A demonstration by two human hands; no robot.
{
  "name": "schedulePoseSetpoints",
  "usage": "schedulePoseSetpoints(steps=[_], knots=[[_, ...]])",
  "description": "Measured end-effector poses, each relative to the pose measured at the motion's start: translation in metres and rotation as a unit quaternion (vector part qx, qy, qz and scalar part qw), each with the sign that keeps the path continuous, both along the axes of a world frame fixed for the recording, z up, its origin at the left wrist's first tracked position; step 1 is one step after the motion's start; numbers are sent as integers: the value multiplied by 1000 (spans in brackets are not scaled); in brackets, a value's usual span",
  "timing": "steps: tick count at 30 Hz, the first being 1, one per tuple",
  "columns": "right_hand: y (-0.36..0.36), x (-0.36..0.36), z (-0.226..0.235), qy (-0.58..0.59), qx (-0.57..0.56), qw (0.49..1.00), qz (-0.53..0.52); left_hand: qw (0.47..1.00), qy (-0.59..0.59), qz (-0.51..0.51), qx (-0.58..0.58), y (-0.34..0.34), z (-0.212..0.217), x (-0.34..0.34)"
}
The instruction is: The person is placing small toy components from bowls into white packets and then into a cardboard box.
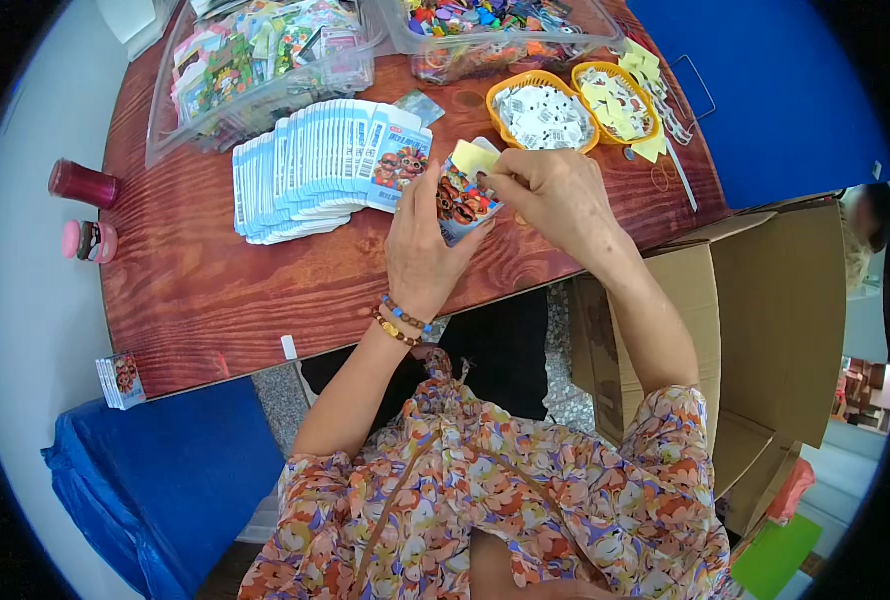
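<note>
My left hand (428,240) is wrapped round a small blue printed packet (457,208) with cartoon figures on it. A yellow slip of paper (473,158) shows at the packet's upper end. The fingers of my right hand (555,190) are pinched together at the packet's upper right edge; what lies between them is hidden. Just left of my left hand, a long fanned row of matching blue-and-white packets (300,165) rests on the table, the front one face up. Behind the held packet, a small clear bag (420,107) lies flat.
Two yellow baskets (492,112) hold small white pieces and yellow slips. Clear plastic bins of colourful packets (190,140) and small parts (435,45) stand at the back. Loose slips (650,150) lie at right. A cardboard box (675,310) stands beside the wooden table (215,300). Jars (85,184) sit at left.
</note>
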State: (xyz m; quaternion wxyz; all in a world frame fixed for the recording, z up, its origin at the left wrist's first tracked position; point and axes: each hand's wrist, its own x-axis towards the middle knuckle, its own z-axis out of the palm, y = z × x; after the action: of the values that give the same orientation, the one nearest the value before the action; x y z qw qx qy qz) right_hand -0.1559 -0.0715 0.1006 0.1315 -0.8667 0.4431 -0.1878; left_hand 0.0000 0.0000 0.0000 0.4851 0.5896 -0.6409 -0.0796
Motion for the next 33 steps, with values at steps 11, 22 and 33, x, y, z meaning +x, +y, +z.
schedulePoseSetpoints(steps=[11,22,33], knots=[[-59,-44,13,-319,92,937,-107,999,8,-13,30,-7,5,0],[-92,-87,-7,-262,166,948,-68,980,11,-196,44,-15,9,7],[-72,-57,12,-213,483,837,144,905,31,-421,55,-28,52,19]])
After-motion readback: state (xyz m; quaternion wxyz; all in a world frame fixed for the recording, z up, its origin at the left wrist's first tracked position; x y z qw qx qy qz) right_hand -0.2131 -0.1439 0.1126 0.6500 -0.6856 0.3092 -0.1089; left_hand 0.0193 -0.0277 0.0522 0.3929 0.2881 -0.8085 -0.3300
